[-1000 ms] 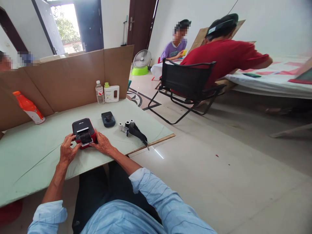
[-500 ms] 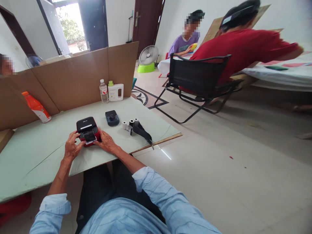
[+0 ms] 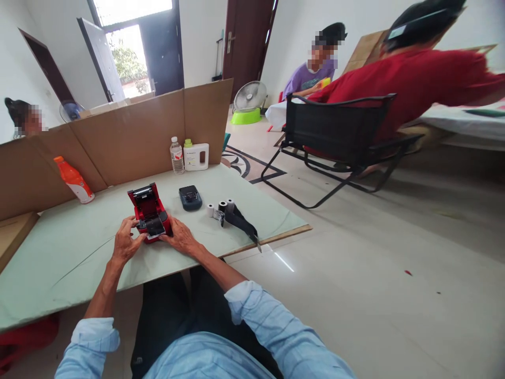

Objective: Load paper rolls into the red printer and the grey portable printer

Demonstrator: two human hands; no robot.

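A red and black label printer (image 3: 149, 202) stands on the pale green tabletop with its lid raised, so its red inside shows. A dark strip lies across its front. My left hand (image 3: 127, 241) grips the printer's left front side, thumb at the front edge. On the opposite side, my right hand (image 3: 180, 235) is closed around its right front corner. Just beyond my right hand lies a second, dark blue printer (image 3: 190, 198). Several small paper rolls (image 3: 222, 207) stand to the right of it, with a black strip (image 3: 242, 225) trailing to the table edge.
An orange bottle (image 3: 74, 180), a clear water bottle (image 3: 177, 156) and a white jug (image 3: 196, 157) stand before a cardboard screen (image 3: 130, 134). A cardboard box (image 3: 16, 234) lies at the left. A person in red sits on a black chair (image 3: 339, 126); another person wears purple.
The printer's lid has swung up from closed to raised, exposing the inside. Both hands remain on its sides. The whole view has shifted, so things appear a little further right and lower.
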